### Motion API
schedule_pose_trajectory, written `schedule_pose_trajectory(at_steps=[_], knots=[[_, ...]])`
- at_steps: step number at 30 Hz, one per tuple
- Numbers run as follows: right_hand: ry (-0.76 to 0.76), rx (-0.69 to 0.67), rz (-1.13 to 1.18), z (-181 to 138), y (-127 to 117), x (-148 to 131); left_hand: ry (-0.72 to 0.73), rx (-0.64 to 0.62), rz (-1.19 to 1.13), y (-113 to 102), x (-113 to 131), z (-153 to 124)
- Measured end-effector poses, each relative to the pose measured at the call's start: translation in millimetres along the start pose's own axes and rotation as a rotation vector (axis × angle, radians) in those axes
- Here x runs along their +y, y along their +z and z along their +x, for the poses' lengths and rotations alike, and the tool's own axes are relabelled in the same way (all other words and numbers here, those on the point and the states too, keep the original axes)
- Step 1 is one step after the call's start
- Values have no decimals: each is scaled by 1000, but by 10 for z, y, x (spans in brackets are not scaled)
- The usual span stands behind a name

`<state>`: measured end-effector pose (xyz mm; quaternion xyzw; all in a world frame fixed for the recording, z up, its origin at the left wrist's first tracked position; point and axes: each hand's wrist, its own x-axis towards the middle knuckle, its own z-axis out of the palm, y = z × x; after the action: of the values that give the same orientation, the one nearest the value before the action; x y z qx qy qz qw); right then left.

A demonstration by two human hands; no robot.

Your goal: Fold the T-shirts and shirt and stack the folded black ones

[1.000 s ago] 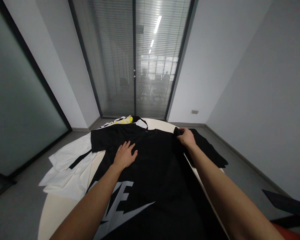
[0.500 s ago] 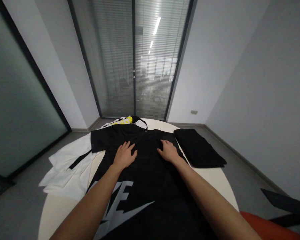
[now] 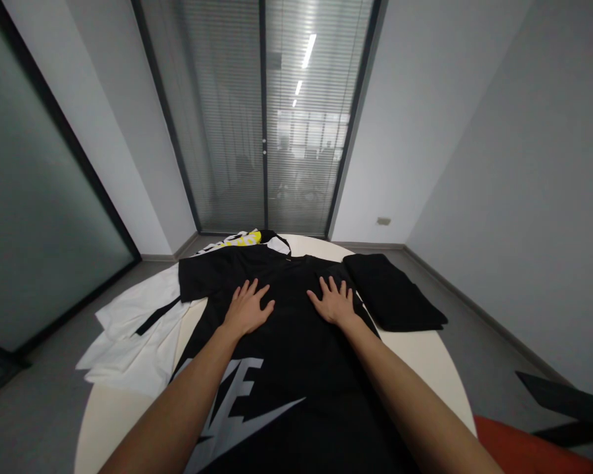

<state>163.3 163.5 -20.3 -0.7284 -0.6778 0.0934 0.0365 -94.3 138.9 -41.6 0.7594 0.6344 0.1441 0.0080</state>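
A black T-shirt with a large grey logo lies spread over the table, its collar at the far side. Its left sleeve reaches out over white clothing; the right sleeve is not seen stretched out. My left hand lies flat on the upper chest of the shirt, fingers spread. Across from it, my right hand also rests on the fabric near the right shoulder, with its fingers apart. Neither hand grips the cloth.
A white garment with a black stripe hangs over the table's left edge. Yellow-and-white patterned clothing lies at the back. Folded black cloth sits on the right of the round table. An orange-red chair stands at lower right.
My right hand has opened out, its fingers now spread flat on the shirt where they were bent before. The left hand has shifted slightly, its thumb farther right.
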Motion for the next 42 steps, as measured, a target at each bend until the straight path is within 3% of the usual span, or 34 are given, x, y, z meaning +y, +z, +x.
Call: schedule_pose_trajectory(at_steps=[8, 15, 21, 28, 33, 42], knots=[[-50, 97, -19, -36, 52, -39, -2, -1, 18, -42, 34, -15], [-57, 60, 35, -18, 48, -41, 0, 5, 20, -10, 8, -3], [44, 307, -50, -80, -280, 71, -4, 10, 1, 14, -8, 6], [222, 105, -134, -58, -649, 296, 7, 23, 14, -3, -2, 1], [242, 54, -120, -58, -593, 338, 145, 63, -20, -82, 73, 6], [238, 88, -46, -62, -541, 348, 229, -111, -41, -19, 127, -51]])
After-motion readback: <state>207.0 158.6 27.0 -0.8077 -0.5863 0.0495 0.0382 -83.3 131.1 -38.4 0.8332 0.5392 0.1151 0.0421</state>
